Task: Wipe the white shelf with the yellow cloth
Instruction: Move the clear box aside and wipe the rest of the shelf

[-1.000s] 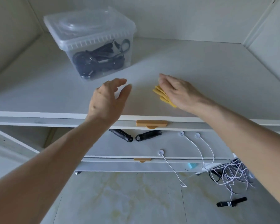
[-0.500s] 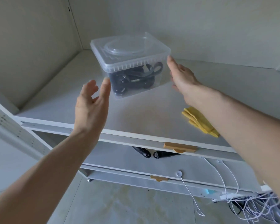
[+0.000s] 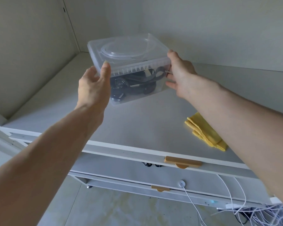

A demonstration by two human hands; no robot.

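Note:
A clear plastic box (image 3: 129, 62) with a lid and black cables inside stands toward the back left of the white shelf (image 3: 137, 124). My left hand (image 3: 93, 87) grips its left side, thumb on the lid's rim. My right hand (image 3: 180, 74) presses against its right side, fingers spread on the wall. I cannot tell whether the box rests on the shelf or is lifted. The folded yellow cloth (image 3: 206, 132) lies on the shelf near its front edge, partly hidden under my right forearm. Neither hand touches the cloth.
Side panels and a back wall close the shelf in. Below the front edge are drawers with tan wooden handles (image 3: 182, 163). White cables (image 3: 245, 209) hang at the lower right over a tiled floor.
My right hand let go of the yellow cloth, which stayed on the shelf. Both hands reached toward the clear box and have closed on its two sides.

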